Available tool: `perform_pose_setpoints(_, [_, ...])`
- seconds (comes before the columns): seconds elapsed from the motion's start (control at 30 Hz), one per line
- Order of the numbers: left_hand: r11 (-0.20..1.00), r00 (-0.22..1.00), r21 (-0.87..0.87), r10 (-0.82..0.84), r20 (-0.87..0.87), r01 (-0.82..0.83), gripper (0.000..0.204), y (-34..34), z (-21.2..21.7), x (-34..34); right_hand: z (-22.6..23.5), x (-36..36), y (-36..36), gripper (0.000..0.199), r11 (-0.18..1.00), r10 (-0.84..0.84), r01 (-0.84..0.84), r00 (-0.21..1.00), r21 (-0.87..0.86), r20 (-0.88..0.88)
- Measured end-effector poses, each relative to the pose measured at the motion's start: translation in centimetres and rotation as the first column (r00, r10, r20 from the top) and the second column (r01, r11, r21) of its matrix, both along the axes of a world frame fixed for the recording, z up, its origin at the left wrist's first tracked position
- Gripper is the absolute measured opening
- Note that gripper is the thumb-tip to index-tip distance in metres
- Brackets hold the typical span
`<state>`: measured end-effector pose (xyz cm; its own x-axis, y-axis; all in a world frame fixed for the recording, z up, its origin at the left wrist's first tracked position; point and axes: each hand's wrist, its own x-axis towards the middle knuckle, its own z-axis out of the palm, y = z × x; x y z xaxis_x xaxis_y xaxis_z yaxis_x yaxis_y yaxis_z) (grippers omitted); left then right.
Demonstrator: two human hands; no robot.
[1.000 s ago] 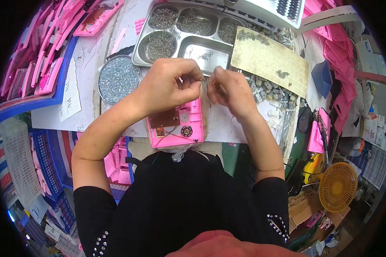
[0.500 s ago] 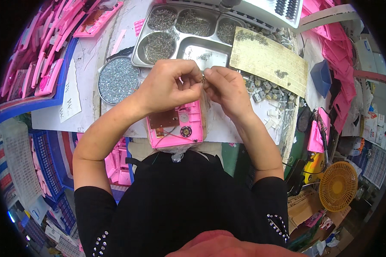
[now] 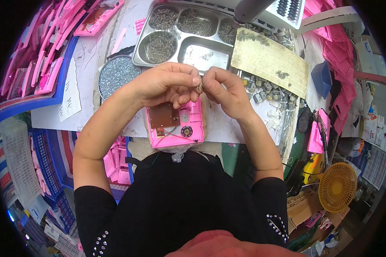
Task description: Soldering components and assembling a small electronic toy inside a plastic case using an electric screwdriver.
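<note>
Both hands meet above a pink plastic casing point(image 3: 169, 140) that lies in front of me. Thumb and forefinger of my left hand point(image 3: 169, 85) pinch a small metal spring point(image 3: 199, 87), its other fingers loosely curled. The fingers of my right hand point(image 3: 225, 90) are closed against the same spot; whether they grip the spring too is hidden. Inside the casing are a brown circuit board point(image 3: 164, 115), a round black speaker-like part point(image 3: 186, 131) and thin wires. Beyond the hands stands a metal compartment tray point(image 3: 179, 43) with heaps of tiny springs and a few in its front compartment.
A round tin of small screws point(image 3: 118, 77) stands left of the tray. A yellowed board point(image 3: 270, 60) with springs lies right, near small grey parts point(image 3: 257, 90). A dark screwdriver-like tool point(image 3: 246, 10) hangs over the tray. Pink casings point(image 3: 43, 47) fill a blue bin at left.
My left hand has loosened its lower fingers and turned a little, and the right fingers have curled in. The hanging tool has come lower and farther right into view over the tray.
</note>
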<state>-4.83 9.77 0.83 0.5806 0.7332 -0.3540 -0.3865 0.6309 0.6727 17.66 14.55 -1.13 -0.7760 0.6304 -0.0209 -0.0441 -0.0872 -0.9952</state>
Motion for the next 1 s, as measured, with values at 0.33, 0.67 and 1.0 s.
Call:
perform_pose_setpoints(0.33, [0.998,0.999,0.056,0.039,-0.034,-0.038,0.017,-0.4,0.0,-0.1,0.4,0.5,0.6,0.019,0.975,0.000,0.004,1.000,0.223,-0.016])
perform_pose_setpoints(0.67, [0.791,0.736,0.611,0.394,-0.551,0.034,0.014,-1.6,1.7,1.2,0.2,0.4,0.5,0.023,0.986,-0.038,0.038,0.999,0.160,-0.003])
perform_pose_setpoints(1.0, [0.606,0.699,0.791,0.532,-0.478,0.080,0.013,-1.9,0.9,1.8,1.0,0.5,-0.8,0.038,0.947,-0.020,0.004,0.999,-0.320,-0.047])
